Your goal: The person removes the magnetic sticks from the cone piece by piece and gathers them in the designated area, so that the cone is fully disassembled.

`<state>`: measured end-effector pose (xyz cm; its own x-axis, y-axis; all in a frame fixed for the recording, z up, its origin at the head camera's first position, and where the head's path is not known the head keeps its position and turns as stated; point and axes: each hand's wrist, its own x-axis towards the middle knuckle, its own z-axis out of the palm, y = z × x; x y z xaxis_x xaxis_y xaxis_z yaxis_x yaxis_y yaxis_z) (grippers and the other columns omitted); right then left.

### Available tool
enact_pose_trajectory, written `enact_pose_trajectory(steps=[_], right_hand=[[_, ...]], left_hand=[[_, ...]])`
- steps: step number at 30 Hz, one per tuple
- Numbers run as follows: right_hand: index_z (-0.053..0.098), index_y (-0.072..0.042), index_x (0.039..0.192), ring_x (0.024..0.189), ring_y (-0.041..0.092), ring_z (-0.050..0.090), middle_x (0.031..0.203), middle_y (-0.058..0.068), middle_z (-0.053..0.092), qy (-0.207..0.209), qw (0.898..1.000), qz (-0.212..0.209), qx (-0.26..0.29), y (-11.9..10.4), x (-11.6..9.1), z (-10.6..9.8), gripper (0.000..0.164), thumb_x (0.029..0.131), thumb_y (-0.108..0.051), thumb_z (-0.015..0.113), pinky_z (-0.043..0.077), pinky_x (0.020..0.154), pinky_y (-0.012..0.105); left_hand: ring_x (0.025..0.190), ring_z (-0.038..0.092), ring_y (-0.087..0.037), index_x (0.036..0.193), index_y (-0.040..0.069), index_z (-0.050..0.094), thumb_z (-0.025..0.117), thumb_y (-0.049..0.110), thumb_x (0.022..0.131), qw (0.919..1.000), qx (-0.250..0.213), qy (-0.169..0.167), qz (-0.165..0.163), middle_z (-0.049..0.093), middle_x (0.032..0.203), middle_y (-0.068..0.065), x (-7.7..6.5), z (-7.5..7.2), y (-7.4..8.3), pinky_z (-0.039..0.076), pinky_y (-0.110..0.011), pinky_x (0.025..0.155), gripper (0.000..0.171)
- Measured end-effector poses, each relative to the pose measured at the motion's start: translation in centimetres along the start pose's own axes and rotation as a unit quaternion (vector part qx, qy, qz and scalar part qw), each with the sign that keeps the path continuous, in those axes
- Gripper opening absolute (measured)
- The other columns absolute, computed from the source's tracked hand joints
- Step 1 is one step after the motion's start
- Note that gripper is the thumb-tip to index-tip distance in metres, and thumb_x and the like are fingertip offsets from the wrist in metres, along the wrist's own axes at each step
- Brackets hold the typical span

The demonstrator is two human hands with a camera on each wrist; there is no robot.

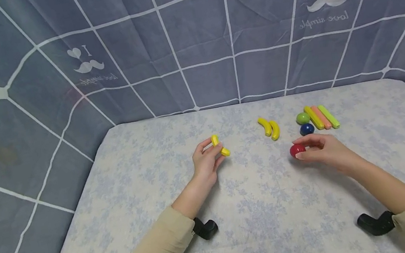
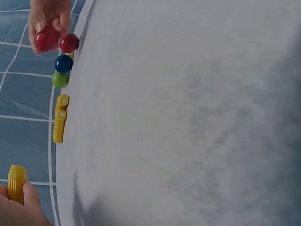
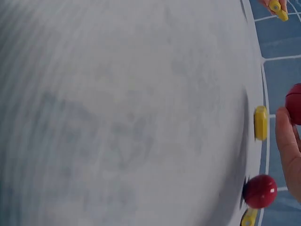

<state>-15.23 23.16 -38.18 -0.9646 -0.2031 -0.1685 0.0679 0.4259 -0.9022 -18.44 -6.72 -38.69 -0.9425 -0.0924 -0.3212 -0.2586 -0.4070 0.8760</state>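
My left hand (image 1: 205, 161) holds a yellow toy banana (image 1: 225, 151) just above the cloth, left of the table's middle. On the right, my right hand (image 1: 323, 150) grips a red ball (image 1: 297, 151) between thumb and fingers. A second red ball (image 2: 69, 43) shows beside that hand in the left wrist view; the right wrist view has this other red ball (image 3: 260, 191) on the table. From the head it is hidden behind the hand. Two more toy bananas (image 1: 274, 130) lie side by side between the hands. Just beyond the right hand sit a blue ball (image 1: 307, 129) and a green ball (image 1: 303, 118).
A yellow stick (image 1: 314, 117), an orange stick (image 1: 321, 117) and a light green stick (image 1: 329, 116) lie next to each other at the back right. The table (image 1: 257, 224) has a pale flowered cloth. A grey-blue checked curtain (image 1: 203, 33) hangs behind and at the left.
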Motion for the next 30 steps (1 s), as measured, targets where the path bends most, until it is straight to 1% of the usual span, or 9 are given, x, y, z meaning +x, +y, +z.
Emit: enact_pose_trajectory(steps=[4,9,14,19,22,24,26,28,30], right_hand=[[0.053,0.003,0.126,0.082,0.014,0.057,0.11,0.017,0.057,0.004,0.998,-0.01,-0.066,0.3,-0.4,-0.7,0.054,0.083,-0.024,0.071,0.052,0.068,0.026],[0.053,0.002,0.126,0.087,0.018,0.058,0.116,0.021,0.053,0.007,0.995,0.006,-0.098,1.0,-1.0,-1.6,0.056,0.083,-0.029,0.071,0.053,0.067,0.029],[0.051,0.004,0.127,0.086,0.014,0.058,0.118,0.023,0.051,0.019,0.994,0.021,-0.103,1.7,-1.4,-2.4,0.058,0.084,-0.03,0.07,0.053,0.067,0.029],[0.051,0.005,0.126,0.082,0.012,0.057,0.114,0.021,0.053,0.027,0.994,0.026,-0.107,2.4,-1.5,-2.8,0.059,0.083,-0.029,0.071,0.053,0.065,0.029],[0.052,0.006,0.126,0.08,0.012,0.056,0.11,0.02,0.056,0.029,0.992,0.022,-0.119,2.6,-1.6,-3.1,0.058,0.083,-0.028,0.072,0.053,0.064,0.029],[0.053,0.006,0.125,0.079,0.011,0.056,0.107,0.018,0.057,0.029,0.992,0.016,-0.124,2.6,-1.7,-3.3,0.056,0.083,-0.026,0.072,0.053,0.063,0.028],[0.054,0.006,0.124,0.08,0.012,0.055,0.107,0.018,0.058,0.03,0.991,0.009,-0.134,2.6,-1.7,-3.5,0.055,0.082,-0.026,0.072,0.053,0.062,0.028],[0.055,0.006,0.122,0.081,0.014,0.055,0.106,0.018,0.058,0.034,0.989,0.004,-0.143,2.7,-1.7,-3.5,0.054,0.082,-0.025,0.073,0.052,0.061,0.028],[0.055,0.006,0.121,0.085,0.019,0.055,0.107,0.019,0.057,0.04,0.987,0.002,-0.159,2.9,-1.7,-3.5,0.054,0.081,-0.026,0.073,0.051,0.061,0.027]], left_hand=[[0.11,0.056,-0.033,0.126,0.005,0.052,0.062,0.001,0.087,0.9998,0.015,-0.013,-0.006,0.055,0.107,-0.011,0.5,0.9,-0.2,0.053,-0.026,0.077,0.04],[0.103,0.06,-0.027,0.128,0.006,0.053,0.064,0.004,0.087,0.999,0.043,-0.014,-0.005,0.056,0.111,-0.012,1.3,2.4,-0.7,0.052,-0.029,0.08,0.042],[0.087,0.063,-0.019,0.123,0.003,0.058,0.067,0.002,0.084,0.9966,0.073,-0.017,0.033,0.059,0.102,-0.011,2.9,4.3,-1.6,0.053,-0.028,0.075,0.04],[0.071,0.06,-0.012,0.114,0.0,0.063,0.069,0.0,0.081,0.9869,0.144,-0.032,0.066,0.059,0.086,-0.006,4.1,5.9,-2.9,0.054,-0.025,0.066,0.034],[0.066,0.058,-0.01,0.111,-0.001,0.064,0.069,-0.001,0.081,0.9782,0.184,-0.043,0.086,0.056,0.08,-0.004,4.3,6.8,-3.5,0.054,-0.025,0.064,0.031],[0.065,0.056,-0.009,0.111,-0.001,0.064,0.069,0.001,0.081,0.9693,0.218,-0.043,0.106,0.055,0.08,-0.004,4.3,7.3,-3.8,0.053,-0.023,0.062,0.03],[0.066,0.056,-0.009,0.11,0.0,0.064,0.069,0.004,0.082,0.9564,0.26,-0.036,0.128,0.058,0.082,-0.004,4.3,7.7,-4.2,0.052,-0.021,0.061,0.029],[0.068,0.058,-0.011,0.11,0.0,0.065,0.07,0.006,0.082,0.9403,0.304,-0.027,0.15,0.061,0.084,-0.006,4.2,8.0,-4.6,0.05,-0.018,0.06,0.029],[0.07,0.06,-0.012,0.109,0.001,0.066,0.071,0.009,0.081,0.9249,0.344,-0.013,0.162,0.064,0.085,-0.006,4.2,8.4,-4.8,0.048,-0.017,0.059,0.029]])
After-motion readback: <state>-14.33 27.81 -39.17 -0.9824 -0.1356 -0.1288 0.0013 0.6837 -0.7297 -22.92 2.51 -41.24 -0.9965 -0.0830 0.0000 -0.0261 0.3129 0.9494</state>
